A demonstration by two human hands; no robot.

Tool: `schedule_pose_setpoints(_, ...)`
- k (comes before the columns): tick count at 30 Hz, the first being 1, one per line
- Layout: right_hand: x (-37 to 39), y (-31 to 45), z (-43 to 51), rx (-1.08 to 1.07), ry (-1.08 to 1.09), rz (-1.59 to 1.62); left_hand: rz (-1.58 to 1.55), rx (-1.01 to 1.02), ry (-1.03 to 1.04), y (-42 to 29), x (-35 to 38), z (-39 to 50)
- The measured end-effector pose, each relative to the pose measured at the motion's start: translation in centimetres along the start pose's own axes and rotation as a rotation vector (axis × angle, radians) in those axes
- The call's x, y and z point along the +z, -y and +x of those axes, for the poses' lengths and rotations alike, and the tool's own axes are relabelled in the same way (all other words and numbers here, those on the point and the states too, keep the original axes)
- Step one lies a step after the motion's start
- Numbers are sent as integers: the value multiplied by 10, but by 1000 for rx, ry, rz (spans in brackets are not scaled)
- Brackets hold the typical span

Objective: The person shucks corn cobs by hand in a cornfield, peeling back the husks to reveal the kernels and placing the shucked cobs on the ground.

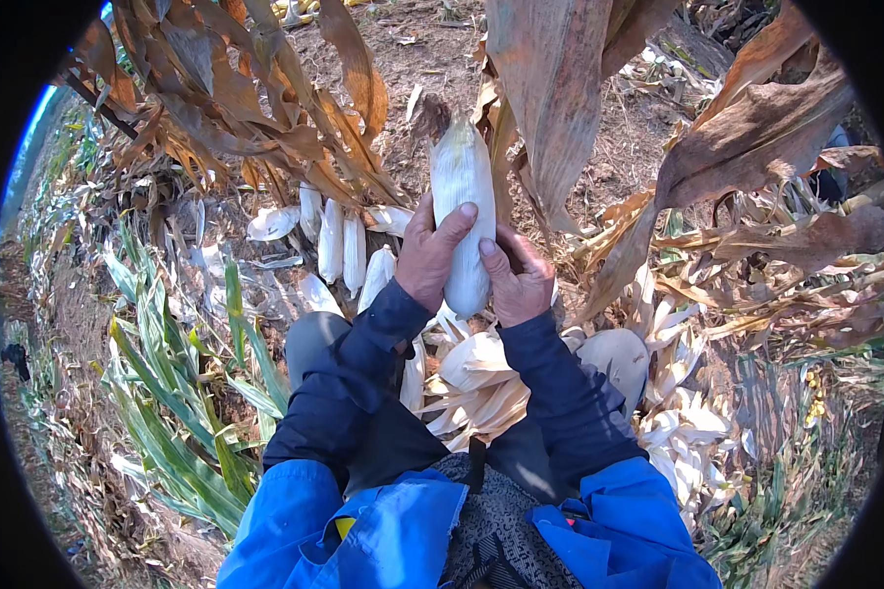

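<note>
An ear of corn in its pale husk (462, 177) is held upright before me, its dark dried silk (433, 118) at the far tip. My left hand (431, 254) grips its lower left side, the thumb lying across the husk. On the right, my right hand (519, 278) holds the lower edge near the rounded butt, thumb on the front. The fingers behind the ear are mostly hidden. Several more husked-over ears (330, 239) lie on the ground left of my left hand. Between my knees is a heap of loose dry husks (475, 379).
Dry brown corn leaves (552, 96) hang close beyond the hands, with more stalks and leaves (766, 162) at the right. Green corn leaves (169, 397) lie at the left. More stripped husks (681, 442) are piled right of my knee. Bare soil (420, 55) shows ahead.
</note>
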State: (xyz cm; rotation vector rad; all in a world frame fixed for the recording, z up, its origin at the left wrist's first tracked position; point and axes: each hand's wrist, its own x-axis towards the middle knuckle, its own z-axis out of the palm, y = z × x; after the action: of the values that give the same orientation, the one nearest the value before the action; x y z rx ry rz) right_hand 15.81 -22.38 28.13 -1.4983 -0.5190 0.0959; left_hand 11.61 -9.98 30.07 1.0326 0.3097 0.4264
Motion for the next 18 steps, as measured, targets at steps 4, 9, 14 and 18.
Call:
schedule_pose_setpoints(4,-9,-4,5,48,24,63,81,-50,-27,7,1,-3)
schedule_pose_setpoints(9,-13,-4,3,98,24,155,79,-28,-25,12,3,-4)
schedule_pose_setpoints(14,-16,-1,0,24,10,92,36,-2,-73,14,12,-4)
schedule_pose_setpoints(18,-12,1,-3,-174,-5,46,-105,-47,-87,11,16,-1)
